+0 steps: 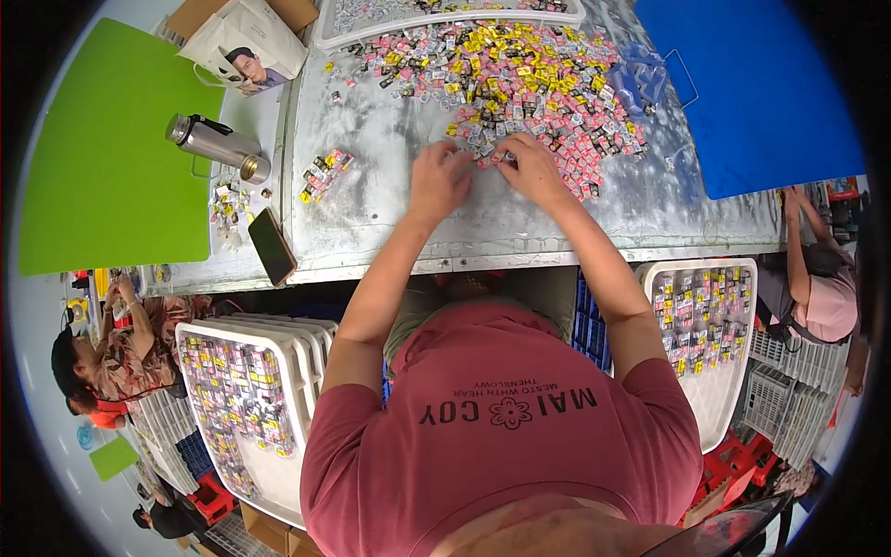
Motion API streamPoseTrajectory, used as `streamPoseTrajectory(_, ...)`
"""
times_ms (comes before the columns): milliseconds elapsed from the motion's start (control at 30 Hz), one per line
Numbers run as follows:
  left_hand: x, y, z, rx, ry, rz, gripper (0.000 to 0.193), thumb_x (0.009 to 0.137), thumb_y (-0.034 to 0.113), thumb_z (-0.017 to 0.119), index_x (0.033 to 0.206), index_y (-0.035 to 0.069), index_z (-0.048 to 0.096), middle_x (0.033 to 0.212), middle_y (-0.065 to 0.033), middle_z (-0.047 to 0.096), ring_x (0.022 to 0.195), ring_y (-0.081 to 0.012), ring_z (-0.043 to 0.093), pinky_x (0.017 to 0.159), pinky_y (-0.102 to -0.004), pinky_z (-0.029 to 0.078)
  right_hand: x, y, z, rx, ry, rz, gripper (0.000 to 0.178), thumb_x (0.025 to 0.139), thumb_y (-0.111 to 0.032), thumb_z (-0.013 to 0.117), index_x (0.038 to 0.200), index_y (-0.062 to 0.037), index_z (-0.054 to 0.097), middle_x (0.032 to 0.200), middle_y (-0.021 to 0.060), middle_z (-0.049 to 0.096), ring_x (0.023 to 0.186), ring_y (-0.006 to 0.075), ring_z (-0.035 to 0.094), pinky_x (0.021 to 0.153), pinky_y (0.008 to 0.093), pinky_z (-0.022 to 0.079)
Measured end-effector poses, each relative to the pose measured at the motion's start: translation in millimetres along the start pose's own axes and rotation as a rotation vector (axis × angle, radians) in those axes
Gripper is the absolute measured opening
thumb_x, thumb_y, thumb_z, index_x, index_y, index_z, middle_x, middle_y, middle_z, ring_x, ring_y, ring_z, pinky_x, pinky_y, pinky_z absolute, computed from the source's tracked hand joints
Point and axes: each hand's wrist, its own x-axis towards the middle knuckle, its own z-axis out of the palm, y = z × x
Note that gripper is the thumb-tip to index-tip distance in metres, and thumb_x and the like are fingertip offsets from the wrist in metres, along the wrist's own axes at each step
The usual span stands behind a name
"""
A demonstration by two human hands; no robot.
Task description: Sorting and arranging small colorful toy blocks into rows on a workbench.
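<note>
Both my hands work at the near edge of a loose pile of small boxes point(580, 139), pink, yellow, black and white. My left hand point(440, 183) rests low over the metal tabletop, its fingers bent and apart, slightly blurred, beside the pile. My right hand point(536, 174) is closed, its thumb and fingertips around a short row of small pink boxes point(489, 160) between the two hands. A separate tight cluster of small boxes point(327, 174) lies to the left of my left hand.
A clear-walled tray point(445, 20) stands behind the pile. Left are a phone point(271, 246), steel flask point(213, 144), tote bag point(243, 46) and green board point(111, 158). A blue board point(770, 93) is right. Filled white trays point(302, 483) point(710, 408) flank me; other people work at both sides.
</note>
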Motion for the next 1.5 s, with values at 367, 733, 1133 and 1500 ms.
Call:
streamPoseTrajectory(367, 5, 3, 14, 0.107, -0.075, 0.163, 0.025, 0.084, 0.018, 0.075, 0.109, 0.017, 0.074, 0.102, -0.0025, 0.065, 0.100, -0.0275, 0.060, 0.085, -0.0430, 0.047, -6, 10, -6, 0.081, -0.029, 0.126, 0.033, 0.081, -0.008, 0.075, 0.114, -0.0075, 0.067, 0.113, 0.0115, 0.063, 0.101, 0.0338, 0.065, 0.089, 0.0458, 0.051)
streamPoseTrajectory(733, 16, -4, 1, 0.043, -0.038, 0.012, 0.023, 0.082, 0.011, 0.073, 0.105, 0.011, 0.075, 0.101, -0.0084, 0.066, 0.097, -0.0321, 0.062, 0.083, -0.0442, 0.049, 8, 8, -7, -0.053, -0.078, 0.119, 0.030, 0.087, -0.014, 0.073, 0.115, -0.0069, 0.069, 0.110, 0.0140, 0.066, 0.101, 0.0364, 0.065, 0.087, 0.0474, 0.053)
streamPoseTrajectory(1133, 56, -48, 10, 0.006, -0.163, 0.006, 0.035, 0.082, 0.003, 0.070, 0.116, 0.011, 0.074, 0.106, -0.0109, 0.067, 0.099, -0.0338, 0.064, 0.090, -0.0434, 0.052, 7, 11, -11, 0.011, -0.126, 0.135, 0.031, 0.084, -0.018, 0.076, 0.112, -0.0045, 0.069, 0.107, 0.0140, 0.066, 0.099, 0.0351, 0.066, 0.087, 0.0460, 0.052)
streamPoseTrajectory(1500, 58, -40, 5, -0.103, -0.256, 0.056, 0.029, 0.079, 0.009, 0.075, 0.107, 0.014, 0.075, 0.096, -0.0109, 0.064, 0.094, -0.0340, 0.065, 0.082, -0.0433, 0.055, 5, 5, -11, 0.031, -0.098, 0.141, 0.029, 0.083, -0.019, 0.078, 0.105, -0.0030, 0.069, 0.102, 0.0137, 0.066, 0.095, 0.0348, 0.067, 0.084, 0.0457, 0.052)
